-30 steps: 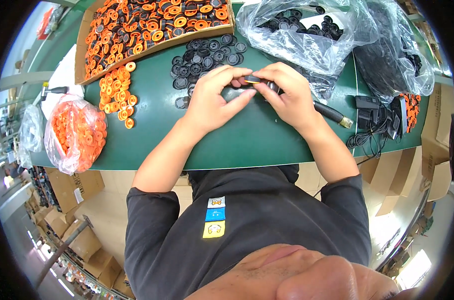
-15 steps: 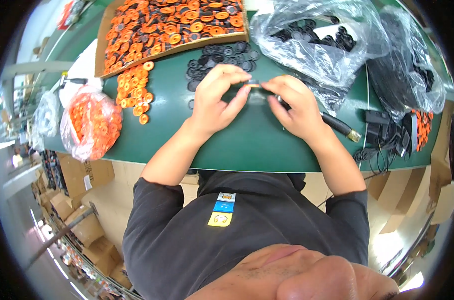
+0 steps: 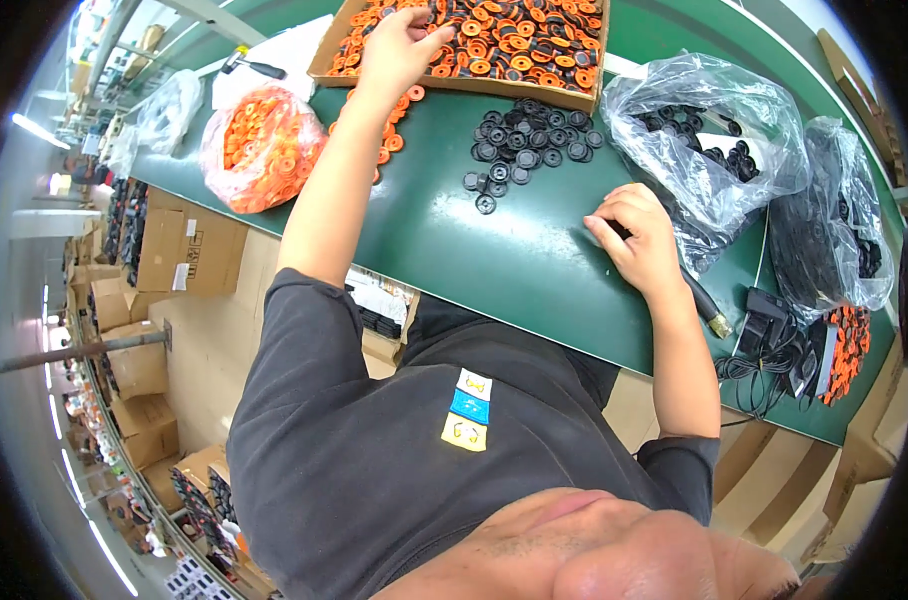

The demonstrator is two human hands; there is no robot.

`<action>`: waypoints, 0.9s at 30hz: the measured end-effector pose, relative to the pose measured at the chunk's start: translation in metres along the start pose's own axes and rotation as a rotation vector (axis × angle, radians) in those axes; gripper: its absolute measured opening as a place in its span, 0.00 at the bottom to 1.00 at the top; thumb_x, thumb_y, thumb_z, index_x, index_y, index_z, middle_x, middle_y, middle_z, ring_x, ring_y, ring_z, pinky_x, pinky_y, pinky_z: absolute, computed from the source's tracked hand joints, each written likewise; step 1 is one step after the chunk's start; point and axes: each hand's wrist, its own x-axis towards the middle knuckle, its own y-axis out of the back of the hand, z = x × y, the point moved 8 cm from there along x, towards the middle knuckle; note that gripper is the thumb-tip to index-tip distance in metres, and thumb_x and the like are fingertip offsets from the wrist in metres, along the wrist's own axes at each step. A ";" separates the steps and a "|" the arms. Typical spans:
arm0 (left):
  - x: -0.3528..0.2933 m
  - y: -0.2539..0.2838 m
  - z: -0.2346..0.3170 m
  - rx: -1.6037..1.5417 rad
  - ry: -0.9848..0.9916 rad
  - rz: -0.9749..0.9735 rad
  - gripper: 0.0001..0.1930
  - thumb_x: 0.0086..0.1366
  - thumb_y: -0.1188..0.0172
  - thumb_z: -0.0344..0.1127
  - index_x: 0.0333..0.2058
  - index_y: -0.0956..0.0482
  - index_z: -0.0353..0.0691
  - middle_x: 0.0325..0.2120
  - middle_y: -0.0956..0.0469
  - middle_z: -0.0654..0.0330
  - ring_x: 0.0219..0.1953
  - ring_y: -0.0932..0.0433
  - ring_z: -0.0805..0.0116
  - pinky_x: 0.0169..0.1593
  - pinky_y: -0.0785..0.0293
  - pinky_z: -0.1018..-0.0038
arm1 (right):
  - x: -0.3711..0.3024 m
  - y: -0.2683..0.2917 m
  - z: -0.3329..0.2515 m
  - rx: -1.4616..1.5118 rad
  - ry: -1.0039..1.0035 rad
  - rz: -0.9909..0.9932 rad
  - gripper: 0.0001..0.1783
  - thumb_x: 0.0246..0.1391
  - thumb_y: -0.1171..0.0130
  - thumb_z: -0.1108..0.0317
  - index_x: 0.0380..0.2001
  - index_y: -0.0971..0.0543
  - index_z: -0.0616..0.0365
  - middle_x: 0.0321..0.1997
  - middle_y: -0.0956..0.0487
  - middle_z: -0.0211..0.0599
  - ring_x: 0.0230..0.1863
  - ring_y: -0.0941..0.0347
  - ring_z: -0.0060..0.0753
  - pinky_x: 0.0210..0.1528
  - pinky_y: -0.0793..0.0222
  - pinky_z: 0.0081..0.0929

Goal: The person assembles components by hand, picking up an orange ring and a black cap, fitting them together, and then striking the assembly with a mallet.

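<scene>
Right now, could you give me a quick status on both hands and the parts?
Left hand reaching into the cardboard box of orange and black discs. Right hand holding black tool on the green table. Loose black discs between, untouched.

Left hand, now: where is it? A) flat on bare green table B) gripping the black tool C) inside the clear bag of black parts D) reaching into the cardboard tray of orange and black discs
D: the left hand is stretched out over the cardboard tray, fingers among its discs, while the right hand holds the black tool.
</scene>
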 end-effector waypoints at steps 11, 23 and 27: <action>-0.167 0.049 -0.054 0.426 0.186 -0.190 0.19 0.61 0.31 0.43 0.41 0.27 0.35 0.39 0.21 0.49 0.43 0.20 0.49 0.46 0.24 0.59 | -0.004 -0.018 -0.018 -0.092 0.030 -0.019 0.06 0.48 0.32 0.71 0.30 0.19 0.58 0.33 0.20 0.39 0.40 0.25 0.45 0.47 0.30 0.41; -0.133 -0.023 0.033 0.099 -0.288 -0.205 0.10 0.58 0.36 0.33 0.35 0.27 0.38 0.33 0.24 0.50 0.36 0.21 0.46 0.39 0.23 0.56 | 0.018 -0.096 -0.068 -0.165 0.172 -0.219 0.16 0.49 0.34 0.68 0.43 0.19 0.59 0.38 0.25 0.42 0.43 0.25 0.47 0.47 0.27 0.41; -0.111 -0.019 0.057 -0.329 -0.168 -0.094 0.09 0.60 0.36 0.32 0.39 0.23 0.37 0.34 0.22 0.55 0.34 0.19 0.62 0.39 0.22 0.68 | 0.026 -0.112 -0.061 -0.304 0.076 -0.247 0.17 0.50 0.34 0.65 0.43 0.21 0.60 0.41 0.27 0.45 0.44 0.25 0.50 0.46 0.25 0.44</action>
